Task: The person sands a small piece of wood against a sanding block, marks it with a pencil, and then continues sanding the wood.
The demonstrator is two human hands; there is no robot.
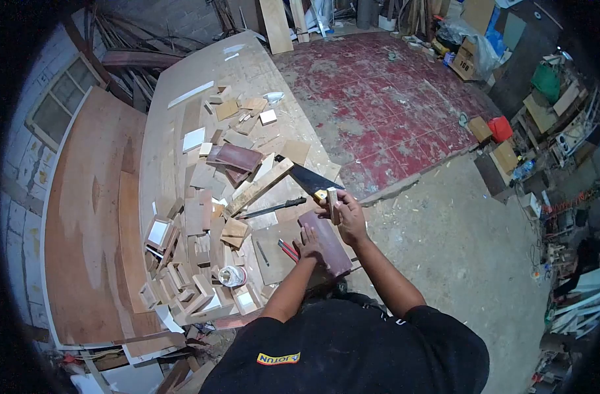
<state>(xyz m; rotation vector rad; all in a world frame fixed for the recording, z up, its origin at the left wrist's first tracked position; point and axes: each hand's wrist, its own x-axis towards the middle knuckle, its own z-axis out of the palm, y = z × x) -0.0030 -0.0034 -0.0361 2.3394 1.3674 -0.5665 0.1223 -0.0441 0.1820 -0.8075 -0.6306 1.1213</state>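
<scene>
My left hand (307, 243) lies flat with its fingers spread on a reddish-brown board (333, 253) at the table's near edge. In my right hand (351, 219) is a small narrow wood block (333, 206), held upright just above the board's far end. Behind it lies a saw with a dark blade (311, 178); a yellow part shows close to my fingers. A long dark tool with a black handle (288, 204) rests left of the board. Beside my left hand are a red cutter knife (287, 249) and a thin dark pencil-like stick (262, 253).
Wood offcuts (234, 230) and small wooden frames (182, 279) crowd the worktable (247, 59). A white tub (232, 276) stands among them. A wood strip (260, 189) slants across the middle. Large plywood sheets (83, 230) lean at left; a raised red tiled floor (385, 111) lies beyond.
</scene>
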